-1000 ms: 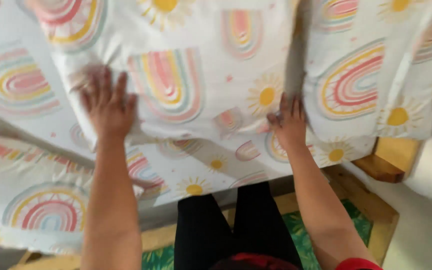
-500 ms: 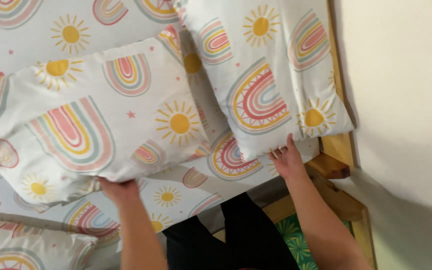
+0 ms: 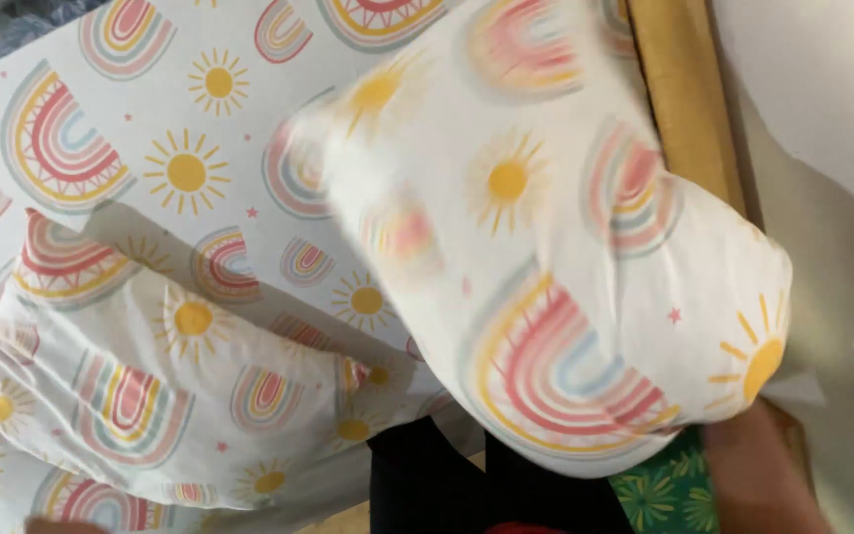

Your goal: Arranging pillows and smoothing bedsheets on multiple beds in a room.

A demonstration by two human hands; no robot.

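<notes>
A large pillow, white with rainbows and suns, fills the right half of the view, lifted above the bed and blurred. Its lower right corner sits just over the right hand, which shows only as a blurred patch of skin at the bottom edge beneath the pillow; the fingers are hidden behind the fabric, so whether they grip the pillow or merely lie under it cannot be told. The left hand is hardly visible: only a faint sliver of skin shows at the bottom left corner, and its fingers cannot be made out. A second pillow in the same print lies at the lower left, tilted, resting on the sheet, which carries the same rainbow and sun pattern and spreads across the upper left. The two pillows are near each other at the bottom centre, the raised one overlapping the other's right end from this view. Along the right side a wooden bed frame runs upward beside a pale wall, on which the pillow's shadow falls. Below the pillows, the person's black trousers show, with a green leaf-patterned mat just to their right.
</notes>
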